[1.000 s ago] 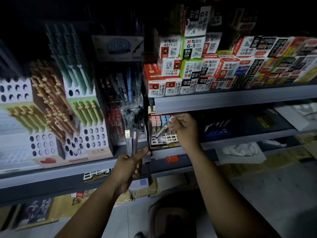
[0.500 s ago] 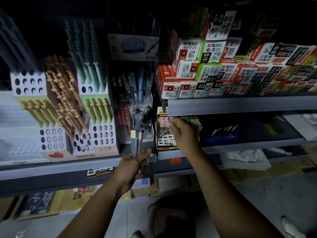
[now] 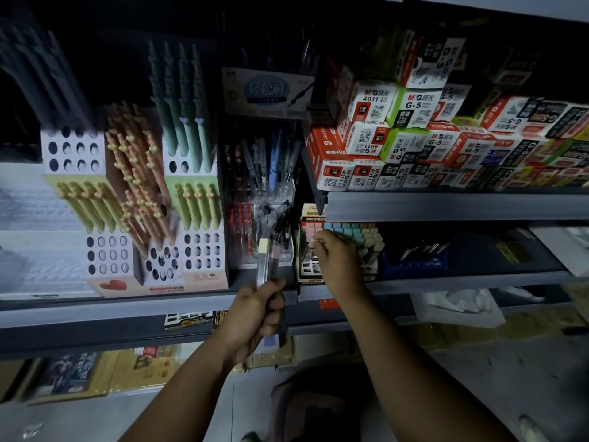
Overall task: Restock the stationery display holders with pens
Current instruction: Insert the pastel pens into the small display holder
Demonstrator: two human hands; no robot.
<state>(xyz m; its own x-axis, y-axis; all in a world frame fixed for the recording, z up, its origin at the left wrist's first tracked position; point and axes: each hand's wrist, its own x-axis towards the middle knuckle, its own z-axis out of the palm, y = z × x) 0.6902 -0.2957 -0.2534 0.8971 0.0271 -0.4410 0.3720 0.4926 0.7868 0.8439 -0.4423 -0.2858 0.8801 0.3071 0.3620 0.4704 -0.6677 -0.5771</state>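
Head view of a dim shop shelf (image 3: 127, 306); at left, perforated display holders (image 3: 108, 260) carry green and orange pens; at centre, the left hand (image 3: 255, 311) grips a few upright pens (image 3: 264, 263) before a clear holder (image 3: 259, 199); the right hand (image 3: 338, 260), fingers curled, reaches pastel-capped pens (image 3: 360, 232), grip impossible to tell; stacked boxes (image 3: 414, 138) upper right.

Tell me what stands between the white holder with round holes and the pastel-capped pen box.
In the head view, a clear holder of red, black and blue pens stands between the white holder and the pastel-capped pen box.
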